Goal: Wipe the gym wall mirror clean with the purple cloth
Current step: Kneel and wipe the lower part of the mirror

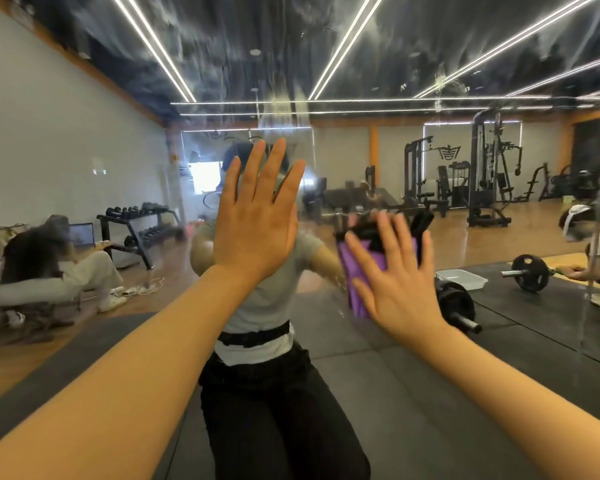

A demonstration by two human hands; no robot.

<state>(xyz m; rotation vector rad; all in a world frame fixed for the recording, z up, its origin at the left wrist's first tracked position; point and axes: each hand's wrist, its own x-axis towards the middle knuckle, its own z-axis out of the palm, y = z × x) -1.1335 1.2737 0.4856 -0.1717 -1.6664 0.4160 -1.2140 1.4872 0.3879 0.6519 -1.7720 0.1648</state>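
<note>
Both arms outstretched: left hand [255, 216] flat on mirror [361, 46], right hand [395, 271] pressing purple cloth [355, 271].

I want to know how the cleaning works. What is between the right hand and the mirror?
In the head view, the purple cloth lies between the right hand and the mirror. The flat, spread fingers press it against the glass.
</note>
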